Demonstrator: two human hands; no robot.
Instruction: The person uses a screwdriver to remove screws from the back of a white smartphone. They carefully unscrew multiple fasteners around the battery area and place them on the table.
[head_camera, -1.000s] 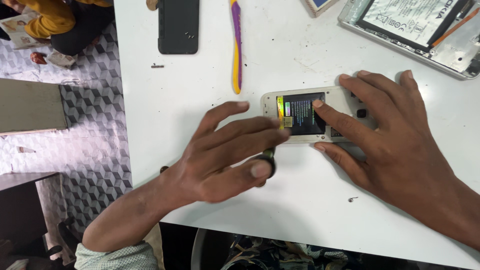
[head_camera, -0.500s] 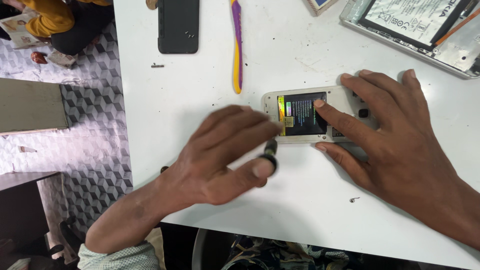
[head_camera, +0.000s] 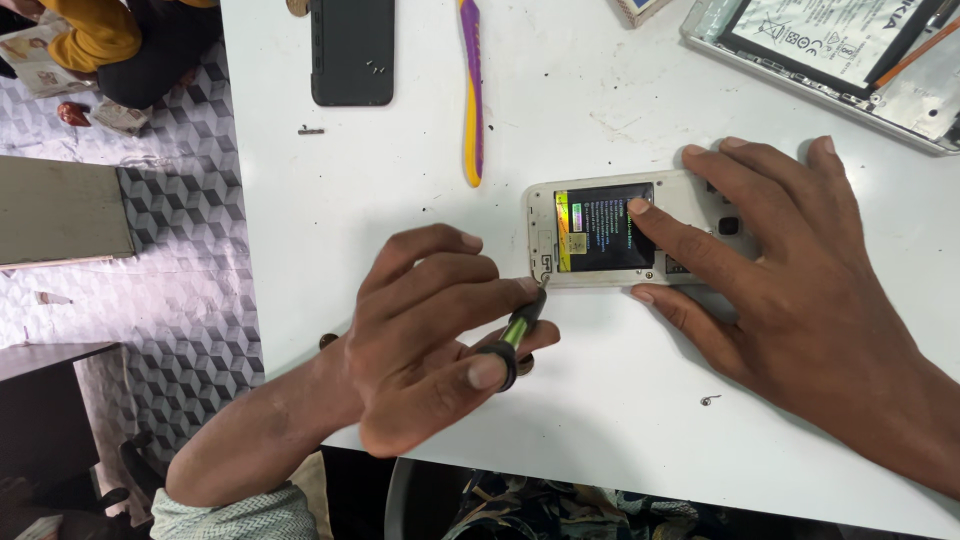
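altogether, two hands were seen over the white desk (head_camera: 420, 200). the left hand (head_camera: 420, 350) was closed in a grip round one small screwdriver (head_camera: 515, 335) with a black and green handle, its tip set at the lower left corner of one opened white phone (head_camera: 545, 225). the phone lay back-up near the middle of the desk, its black battery (head_camera: 600, 225) exposed. the right hand (head_camera: 800, 300) was spread flat over the phone's right part, forefinger pressed on the battery, holding it down; nothing was clasped in it. one black phone cover (head_camera: 352, 50) lay at the far edge, with three tiny screws (head_camera: 375, 68) upon it and one more screw (head_camera: 311, 130) just below it on the desk. one yellow and purple pry tool (head_camera: 472, 90) lay between cover and phone. a second opened device (head_camera: 850, 50) was cut off at the upper right. the screwdriver's shaft was largely hidden by fingers.
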